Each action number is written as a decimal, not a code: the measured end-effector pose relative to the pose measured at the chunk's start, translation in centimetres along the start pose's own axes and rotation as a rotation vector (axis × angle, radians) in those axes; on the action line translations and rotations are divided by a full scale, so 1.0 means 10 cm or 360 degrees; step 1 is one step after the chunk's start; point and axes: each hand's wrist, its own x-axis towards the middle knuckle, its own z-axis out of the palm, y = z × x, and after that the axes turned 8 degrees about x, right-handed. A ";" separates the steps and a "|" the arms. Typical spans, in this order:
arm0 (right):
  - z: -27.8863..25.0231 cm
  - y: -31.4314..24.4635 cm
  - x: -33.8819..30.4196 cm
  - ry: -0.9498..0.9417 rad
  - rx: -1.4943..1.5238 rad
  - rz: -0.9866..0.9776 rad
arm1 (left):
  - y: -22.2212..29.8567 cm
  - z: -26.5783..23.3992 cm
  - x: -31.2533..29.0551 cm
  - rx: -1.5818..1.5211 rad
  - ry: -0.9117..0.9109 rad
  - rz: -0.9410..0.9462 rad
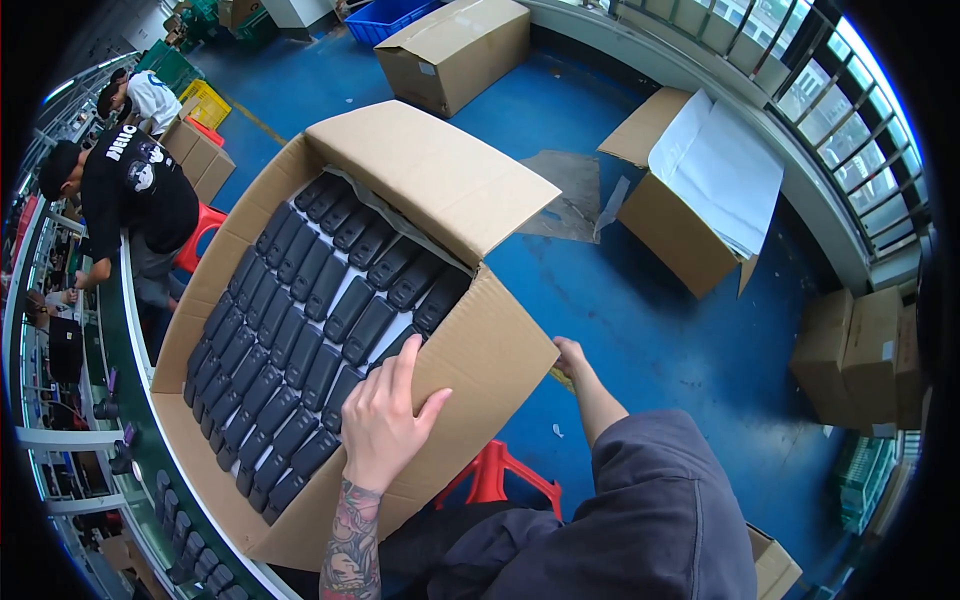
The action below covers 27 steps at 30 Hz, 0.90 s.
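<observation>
A large open cardboard box (440, 180) stands tilted before me, packed with rows of black handheld devices (300, 345) that look like handsets. White strips show between some rows. My left hand (388, 420) rests over the box's near right edge, its fingers stretched out toward the devices and its thumb apart. Over on the right, my right hand (570, 360) is curled at the outer corner of the side flap (500, 350). The flap partly hides its fingers, and it seems to grip the edge there.
A green workbench (160, 455) with more black devices runs along the left, where two people (145, 190) work. Another open box (680, 225) with white sheets lies beyond. A red stool (495, 475) stands below the flap. Stacked cartons (850, 350) are at the right.
</observation>
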 end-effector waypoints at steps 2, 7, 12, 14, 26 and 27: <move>-0.15 0.40 -0.14 -0.0042 -0.0141 0.0108 | -0.01 0.00 -0.01 0.0022 0.0000 0.0000; -0.39 0.50 -0.92 -0.0031 -0.0673 0.0359 | -0.04 0.01 -0.10 0.0051 0.0028 -0.0054; -0.52 0.18 -1.11 -0.0031 -0.1183 0.0259 | -0.06 0.05 -0.13 0.0063 0.0128 -0.0050; -0.46 0.07 -1.14 -0.0074 -0.1300 0.0193 | -0.04 0.07 -0.12 0.0089 0.0149 -0.0083; -0.21 0.49 -2.57 -0.1141 -0.2548 -0.0125 | -0.04 0.19 -0.19 0.0166 0.0146 -0.0249; -0.33 0.57 -2.74 -0.1121 -0.2470 -0.0007 | -0.04 0.18 -0.18 0.0160 0.0148 -0.0249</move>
